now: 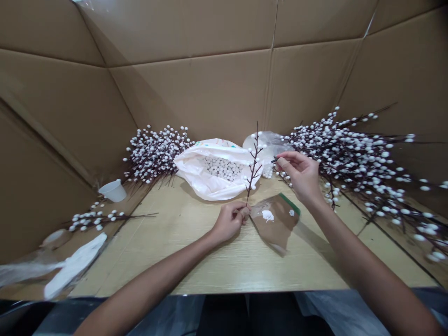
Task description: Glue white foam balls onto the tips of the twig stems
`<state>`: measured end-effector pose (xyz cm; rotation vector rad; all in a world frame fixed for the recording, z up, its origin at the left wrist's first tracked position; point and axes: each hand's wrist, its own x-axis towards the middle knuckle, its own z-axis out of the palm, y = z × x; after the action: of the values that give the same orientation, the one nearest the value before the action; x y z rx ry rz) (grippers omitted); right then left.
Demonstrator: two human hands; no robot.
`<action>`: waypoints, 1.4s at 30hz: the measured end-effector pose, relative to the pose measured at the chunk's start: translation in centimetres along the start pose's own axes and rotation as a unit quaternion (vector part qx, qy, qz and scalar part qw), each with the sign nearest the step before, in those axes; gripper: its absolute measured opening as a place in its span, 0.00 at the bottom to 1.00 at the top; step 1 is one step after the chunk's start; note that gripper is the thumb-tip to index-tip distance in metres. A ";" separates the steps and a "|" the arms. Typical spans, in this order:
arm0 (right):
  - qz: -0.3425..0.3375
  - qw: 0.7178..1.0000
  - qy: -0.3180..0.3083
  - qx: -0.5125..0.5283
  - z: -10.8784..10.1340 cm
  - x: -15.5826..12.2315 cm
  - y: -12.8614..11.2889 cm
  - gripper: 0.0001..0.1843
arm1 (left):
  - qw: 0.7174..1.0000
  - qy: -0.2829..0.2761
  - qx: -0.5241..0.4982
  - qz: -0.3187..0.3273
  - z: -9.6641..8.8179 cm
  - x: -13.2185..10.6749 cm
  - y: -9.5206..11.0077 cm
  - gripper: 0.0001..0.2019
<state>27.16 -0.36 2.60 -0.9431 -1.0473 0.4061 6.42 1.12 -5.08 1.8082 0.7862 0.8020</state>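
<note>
My left hand is closed round the lower stem of a dark brown artificial berry twig, which stands almost upright with a few white berries on its side shoots. To the right of the twig, my right hand is raised, thumb and fingertips pinching a small, thin dark piece whose kind I cannot make out. Beneath and between the hands lies a brown sheet with a green edge and white paste-like dabs. Behind the twig, a white bag lies open, full of small white berries.
Bunches of white-berried branches are heaped at the left and right. A white cup, a loose berry branch and a white packet lie at left. Cardboard walls enclose the wooden table.
</note>
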 end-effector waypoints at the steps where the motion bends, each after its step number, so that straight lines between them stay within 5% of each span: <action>1: 0.007 1.000 -0.005 0.003 0.0 0.0 0.0 0.04 | 1.000 -0.002 0.001 0.001 0.0 0.0 0.0 0.12; 42: 0.024 0.998 -0.036 0.035 -0.2 0.2 0.3 0.06 | 1.000 -0.018 0.005 0.006 0.0 -0.1 0.0 0.11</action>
<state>27.47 -0.14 2.48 -0.8976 -1.0701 0.5166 6.39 1.07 -5.09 1.8328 0.7571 0.7730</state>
